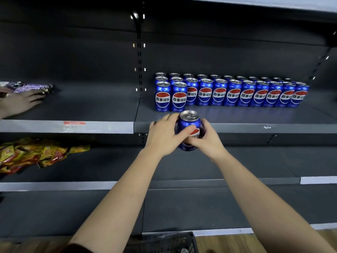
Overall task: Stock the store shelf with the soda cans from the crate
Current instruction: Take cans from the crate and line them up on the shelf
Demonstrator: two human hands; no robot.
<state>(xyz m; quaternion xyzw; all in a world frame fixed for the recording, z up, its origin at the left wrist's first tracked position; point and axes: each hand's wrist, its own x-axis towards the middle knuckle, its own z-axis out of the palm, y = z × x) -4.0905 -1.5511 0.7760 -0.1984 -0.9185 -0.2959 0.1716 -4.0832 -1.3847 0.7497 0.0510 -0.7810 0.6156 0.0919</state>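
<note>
Curling round a blue Pepsi can [189, 123], left hand [162, 136] and right hand [207, 141] face shelved cans [233, 94] lettered 百事可乐.

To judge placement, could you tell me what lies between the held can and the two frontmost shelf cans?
Only bare shelf separates the held can from the frontmost cans, in the head view.

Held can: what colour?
The held can is blue with a red-white-blue roundel, silver top; head view.
</note>
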